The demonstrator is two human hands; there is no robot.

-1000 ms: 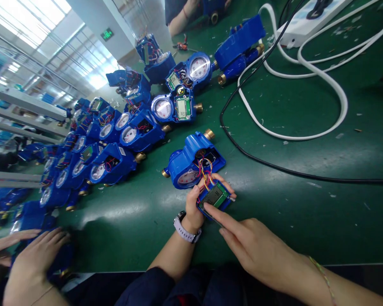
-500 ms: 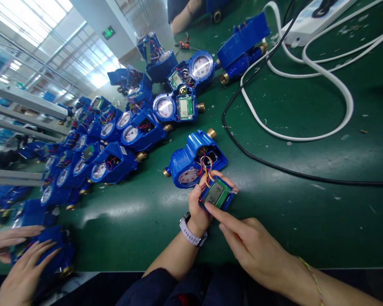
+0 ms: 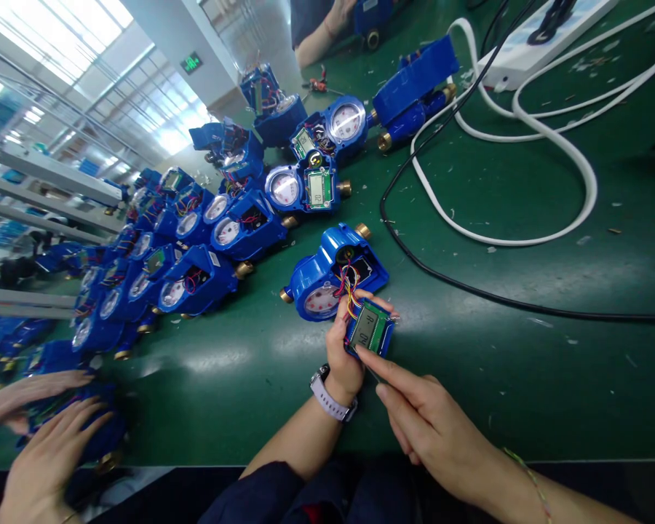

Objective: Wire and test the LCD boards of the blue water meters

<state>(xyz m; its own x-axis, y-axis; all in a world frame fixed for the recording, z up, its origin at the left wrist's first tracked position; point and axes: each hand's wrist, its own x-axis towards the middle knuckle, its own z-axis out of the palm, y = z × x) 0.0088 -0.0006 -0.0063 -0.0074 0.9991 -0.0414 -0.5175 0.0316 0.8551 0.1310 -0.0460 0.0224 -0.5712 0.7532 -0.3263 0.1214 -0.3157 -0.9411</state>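
Over the green desk (image 3: pixel 551 378), the left hand (image 3: pixel 345 365) is clamped on one green circuit board with a grey display (image 3: pixel 370 329), its fingers partly hidden behind, while the right hand (image 3: pixel 434 422) touches an index fingertip to its corner; whether it grips the thin dark sliver (image 3: pixel 374 375) underneath, I cannot tell. Coloured wires (image 3: pixel 352 287) join the board to one open blue plastic meter (image 3: pixel 327 255) just beyond, and leftward a co-worker's two hands (image 3: pixel 60 444), wrists cut off, partly cover another blue device (image 3: pixel 112 426). Farther off, one black cable (image 3: pixel 502 300) crosses, a blurred, overlapping cluster of blue meters (image 3: pixel 199 280) resists counting, and one white power strip (image 3: pixel 516 64) is cut off above.
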